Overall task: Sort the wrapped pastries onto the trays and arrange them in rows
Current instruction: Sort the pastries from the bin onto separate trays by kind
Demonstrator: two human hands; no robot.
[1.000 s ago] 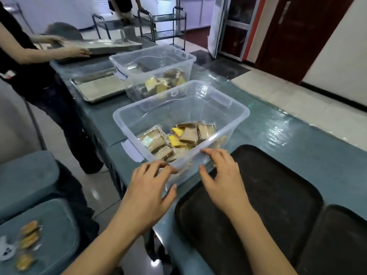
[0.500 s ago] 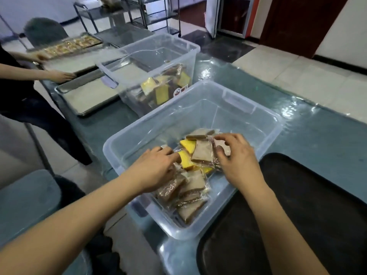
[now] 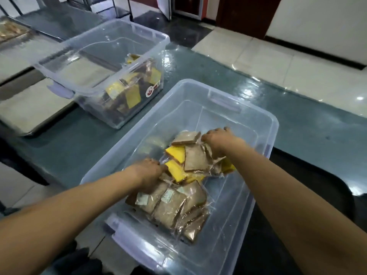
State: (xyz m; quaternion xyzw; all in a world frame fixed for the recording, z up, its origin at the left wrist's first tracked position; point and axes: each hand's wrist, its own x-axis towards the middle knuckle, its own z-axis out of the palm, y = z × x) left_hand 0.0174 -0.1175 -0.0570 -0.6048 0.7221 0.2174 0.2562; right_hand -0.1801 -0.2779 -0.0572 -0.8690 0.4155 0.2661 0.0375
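Head view looks down into a clear plastic bin [image 3: 248,124] on the teal counter [image 3: 297,124], where both bare hands reach among the wrapped pastries [image 3: 174,205]. Left hand [image 3: 148,173] sits at the near-left edge of the pile, fingers curled down onto the packets; whether its grip has closed on one I cannot tell. Right hand [image 3: 217,141] is at the far side of the pile, fingers bent into the wrappers, pinching a brown packet there. Pastries fill the middle of the bin: brown slices in clear film nearest, yellow pieces [image 3: 175,153] between the two hands. A dark tray [image 3: 317,185] lies just beside the bin on the right, partly under the right forearm. Farther left stands a second clear bin [image 3: 99,48] holding more yellow and brown packets, with metal trays [image 3: 29,108] beyond it to the left.
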